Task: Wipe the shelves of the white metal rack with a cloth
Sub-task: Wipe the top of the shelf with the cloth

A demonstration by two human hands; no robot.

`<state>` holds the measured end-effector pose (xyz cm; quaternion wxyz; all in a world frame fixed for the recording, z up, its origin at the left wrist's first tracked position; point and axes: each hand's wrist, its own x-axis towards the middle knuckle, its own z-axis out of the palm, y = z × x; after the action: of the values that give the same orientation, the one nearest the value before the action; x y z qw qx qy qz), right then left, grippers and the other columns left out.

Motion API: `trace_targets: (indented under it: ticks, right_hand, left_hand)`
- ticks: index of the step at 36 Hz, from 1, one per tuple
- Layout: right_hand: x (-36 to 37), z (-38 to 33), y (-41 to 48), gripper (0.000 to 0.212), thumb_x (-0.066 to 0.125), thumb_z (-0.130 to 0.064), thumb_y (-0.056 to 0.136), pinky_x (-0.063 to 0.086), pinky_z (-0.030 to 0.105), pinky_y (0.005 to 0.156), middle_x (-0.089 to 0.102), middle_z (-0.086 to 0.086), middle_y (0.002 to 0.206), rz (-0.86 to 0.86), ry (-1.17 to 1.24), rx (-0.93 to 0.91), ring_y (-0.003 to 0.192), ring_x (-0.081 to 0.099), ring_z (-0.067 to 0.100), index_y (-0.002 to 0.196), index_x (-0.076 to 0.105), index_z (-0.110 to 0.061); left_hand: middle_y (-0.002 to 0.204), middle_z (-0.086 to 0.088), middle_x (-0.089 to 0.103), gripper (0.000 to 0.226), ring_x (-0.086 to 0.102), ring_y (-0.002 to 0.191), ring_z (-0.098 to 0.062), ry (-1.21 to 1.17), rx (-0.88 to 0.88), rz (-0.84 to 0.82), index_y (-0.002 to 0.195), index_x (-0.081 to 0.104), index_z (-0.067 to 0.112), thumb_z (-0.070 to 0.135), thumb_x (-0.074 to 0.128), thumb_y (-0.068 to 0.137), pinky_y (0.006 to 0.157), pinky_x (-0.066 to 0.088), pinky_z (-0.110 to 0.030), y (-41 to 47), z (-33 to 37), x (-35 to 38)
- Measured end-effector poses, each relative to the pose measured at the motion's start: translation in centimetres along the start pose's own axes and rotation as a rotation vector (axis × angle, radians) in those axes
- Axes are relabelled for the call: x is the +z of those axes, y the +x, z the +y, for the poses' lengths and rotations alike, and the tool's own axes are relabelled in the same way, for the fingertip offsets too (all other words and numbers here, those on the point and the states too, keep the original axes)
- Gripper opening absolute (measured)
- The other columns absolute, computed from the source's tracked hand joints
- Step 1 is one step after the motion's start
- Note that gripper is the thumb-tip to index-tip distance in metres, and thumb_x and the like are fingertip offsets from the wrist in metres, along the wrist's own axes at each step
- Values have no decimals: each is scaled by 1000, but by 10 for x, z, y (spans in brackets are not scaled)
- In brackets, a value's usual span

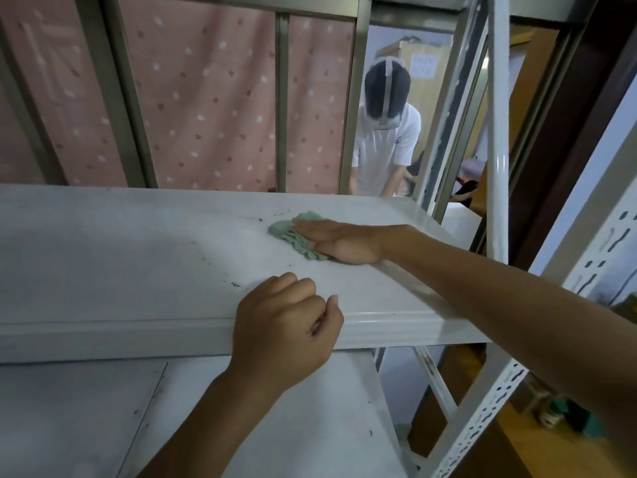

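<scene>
A white metal shelf of the rack spans the middle of the view, with dark specks of dirt scattered on it. My right hand lies flat on a crumpled green cloth and presses it against the shelf near its right end. The cloth sticks out to the left of my fingers. My left hand grips the front lip of the same shelf, fingers curled over the edge. A lower shelf shows beneath.
White slotted rack posts stand at the right. Behind the rack hangs a pink dotted curtain in a metal frame. Another person in a white shirt bends over in the doorway beyond. Small objects lie on the wooden floor at lower right.
</scene>
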<state>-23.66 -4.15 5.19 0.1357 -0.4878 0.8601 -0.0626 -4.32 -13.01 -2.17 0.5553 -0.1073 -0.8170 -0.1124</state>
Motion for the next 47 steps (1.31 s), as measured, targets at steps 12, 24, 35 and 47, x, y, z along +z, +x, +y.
trace_targets:
  ticks: [12, 24, 35, 47]
  right_hand:
    - [22, -28, -51, 57, 22, -43, 108, -3, 23, 120, -4, -12, 165, 23, -56, -53, 150, -4, 4, 159, 3, -29]
    - [17, 34, -81, 59, 16, -46, 107, -2, 29, 120, -7, -7, 166, 114, -20, 325, 152, -7, 12, 159, -4, -26]
    - [12, 100, -108, 62, 13, -45, 106, 1, 42, 124, -8, 1, 166, 161, -55, 590, 152, -11, 16, 159, -2, -17]
    - [-5, 82, -73, 55, 12, -31, 109, -6, 34, 119, -7, 8, 166, 138, -128, 619, 152, -8, 22, 158, 2, -8]
  left_hand:
    - [50, -3, 36, 49, 30, 51, -22, 44, 104, 68, 48, 40, 15, 9, 67, 88, 57, 19, -27, -8, -1, 4]
    - [51, -2, 34, 49, 23, 57, -18, 29, 117, 94, 48, 39, 15, 10, 65, 88, 60, 16, -26, -6, -1, 4]
    - [51, -1, 33, 49, 23, 57, -16, 35, 102, 124, 48, 37, 15, 9, 63, 89, 59, 19, -25, -5, 0, 4]
    - [80, 1, 68, 9, 59, 69, -21, 27, 142, -32, 84, 77, 12, 17, 73, 91, 68, 49, -29, -29, -12, -17]
